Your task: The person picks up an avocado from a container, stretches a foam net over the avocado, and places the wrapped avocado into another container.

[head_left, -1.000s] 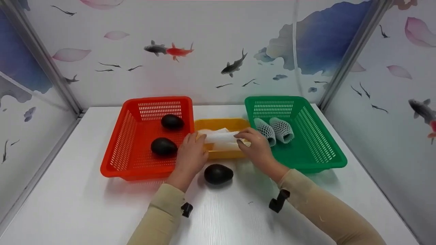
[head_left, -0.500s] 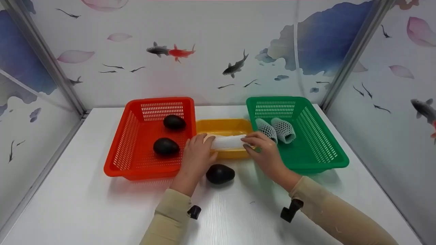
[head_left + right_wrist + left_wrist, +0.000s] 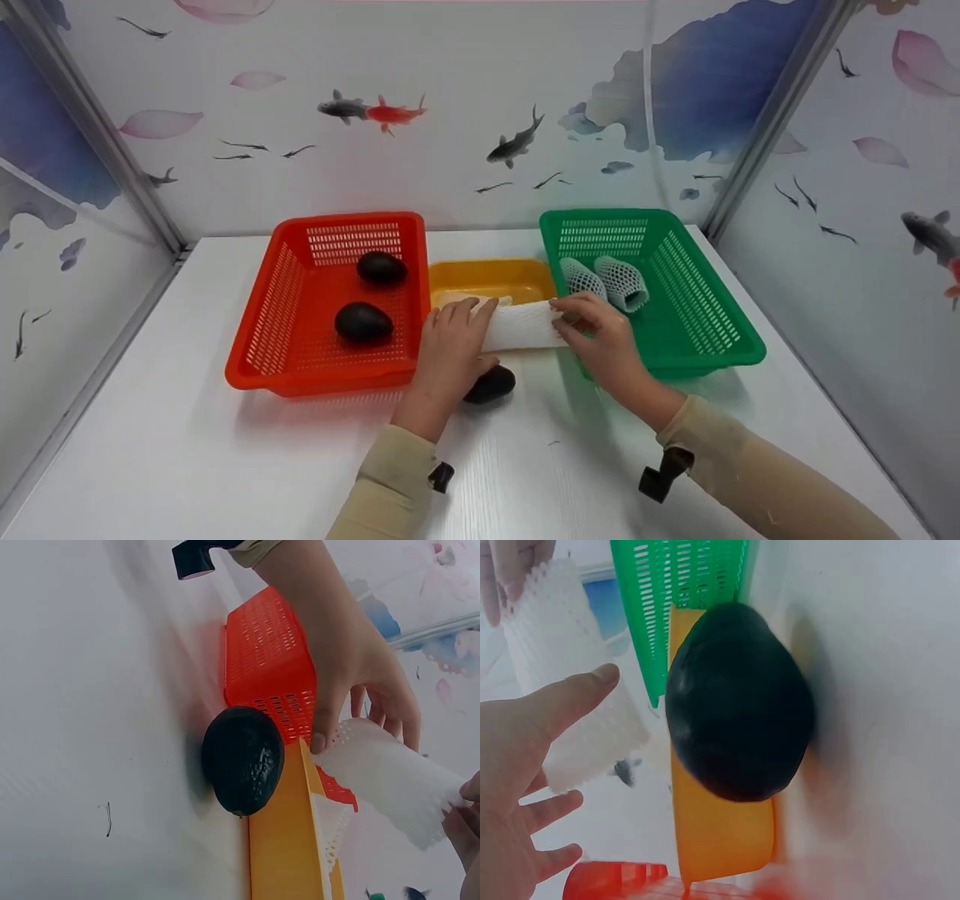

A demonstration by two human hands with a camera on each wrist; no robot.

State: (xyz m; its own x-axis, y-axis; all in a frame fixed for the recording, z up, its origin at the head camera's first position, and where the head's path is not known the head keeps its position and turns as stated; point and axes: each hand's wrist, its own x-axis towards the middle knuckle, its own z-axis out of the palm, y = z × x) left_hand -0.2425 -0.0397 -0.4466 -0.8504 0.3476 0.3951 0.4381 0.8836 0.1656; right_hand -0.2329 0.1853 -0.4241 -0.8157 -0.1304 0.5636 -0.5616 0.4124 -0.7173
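Observation:
A white foam net sleeve point(image 3: 523, 328) is stretched level between both hands, over the near edge of the yellow tray point(image 3: 491, 274). My left hand point(image 3: 451, 351) holds its left end, thumb on the near side and fingers behind, as the right wrist view shows. At the other end, the fingertips and thumb of my right hand point(image 3: 606, 337) pinch the rim. Just below the left hand, a dark avocado point(image 3: 492, 385) lies on the table, partly covered by that hand in the head view. In the left wrist view the avocado point(image 3: 739, 701) appears whole and bare.
On the left, a red basket point(image 3: 300, 300) contains two dark avocados point(image 3: 364, 322). The green basket point(image 3: 697, 300) on the right has two avocados' worth of net sleeves point(image 3: 621, 283), side by side. More white netting point(image 3: 330, 825) lies in the yellow tray.
Both hands have lifted the white foam net sleeve out of the yellow tray and drawn it toward the body and slightly right. The left hand now overlaps the near avocado.

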